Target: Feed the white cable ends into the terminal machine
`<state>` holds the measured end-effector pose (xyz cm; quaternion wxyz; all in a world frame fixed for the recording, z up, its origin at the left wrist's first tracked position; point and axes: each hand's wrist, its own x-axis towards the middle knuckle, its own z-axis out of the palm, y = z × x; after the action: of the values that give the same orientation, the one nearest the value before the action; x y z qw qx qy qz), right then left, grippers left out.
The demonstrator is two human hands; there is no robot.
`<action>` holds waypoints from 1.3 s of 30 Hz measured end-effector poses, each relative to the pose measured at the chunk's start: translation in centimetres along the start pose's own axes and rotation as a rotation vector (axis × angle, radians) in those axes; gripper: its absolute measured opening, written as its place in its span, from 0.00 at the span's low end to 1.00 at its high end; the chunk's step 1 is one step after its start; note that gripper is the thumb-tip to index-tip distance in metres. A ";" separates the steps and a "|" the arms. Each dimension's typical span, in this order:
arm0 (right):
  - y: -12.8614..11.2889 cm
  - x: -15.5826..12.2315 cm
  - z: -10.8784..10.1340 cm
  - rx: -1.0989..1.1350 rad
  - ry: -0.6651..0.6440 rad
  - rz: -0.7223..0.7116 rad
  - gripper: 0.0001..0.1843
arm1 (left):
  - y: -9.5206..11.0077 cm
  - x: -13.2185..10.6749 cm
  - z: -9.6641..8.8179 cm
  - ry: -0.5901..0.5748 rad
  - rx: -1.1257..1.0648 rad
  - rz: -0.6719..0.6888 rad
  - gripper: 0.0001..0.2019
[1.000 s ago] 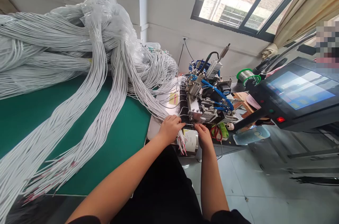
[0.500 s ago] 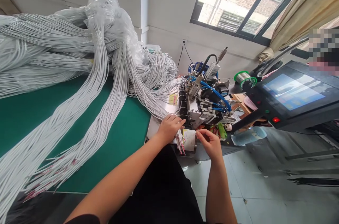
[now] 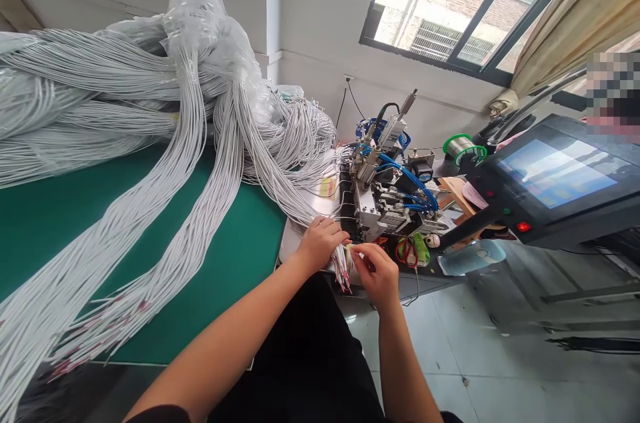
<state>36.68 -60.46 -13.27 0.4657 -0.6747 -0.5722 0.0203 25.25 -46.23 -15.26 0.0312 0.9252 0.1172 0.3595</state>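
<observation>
My left hand (image 3: pixel 320 243) rests curled on a thin bunch of grey wires (image 3: pixel 342 264) at the edge of a white plate, just in front of a small soldering machine (image 3: pixel 387 199) with blue hoses. The stripped, reddish wire ends hang down past the plate edge. My right hand (image 3: pixel 377 269) is right beside them, its fingers pinched together at the wire ends; what they hold is too small to make out. Both hands almost touch.
Thick bundles of grey cable (image 3: pixel 150 163) spread across the green table (image 3: pixel 240 256) from a plastic-wrapped pile. A touchscreen control panel (image 3: pixel 555 176) stands at right, a solder spool (image 3: pixel 463 146) behind it. Red-handled scissors (image 3: pixel 407 251) lie by the machine. Tiled floor lies below.
My right hand left the machine's front, drew back toward me, then moved left to the hanging wire ends. My left hand has stayed on the wires.
</observation>
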 end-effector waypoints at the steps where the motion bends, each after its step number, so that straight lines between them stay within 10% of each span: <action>1: 0.1 0.1 0.0 0.009 0.058 0.046 0.09 | 0.0 0.0 0.0 0.011 0.003 0.001 0.10; 10: 1.1 1.1 0.7 0.276 0.333 0.472 0.18 | 0.2 0.0 0.0 0.082 0.055 0.035 0.12; 24: 2.2 1.7 -1.6 0.265 0.005 0.431 0.18 | -0.3 0.0 0.7 0.012 0.070 0.095 0.10; 39: 5.4 2.5 -1.3 -0.027 -0.012 0.360 0.21 | -0.4 -0.1 1.0 -0.064 0.080 0.061 0.15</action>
<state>42.28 -58.83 -14.79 0.4421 -0.7723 -0.4452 0.0997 25.83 -45.87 -16.13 -0.0131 0.9400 0.1020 0.3253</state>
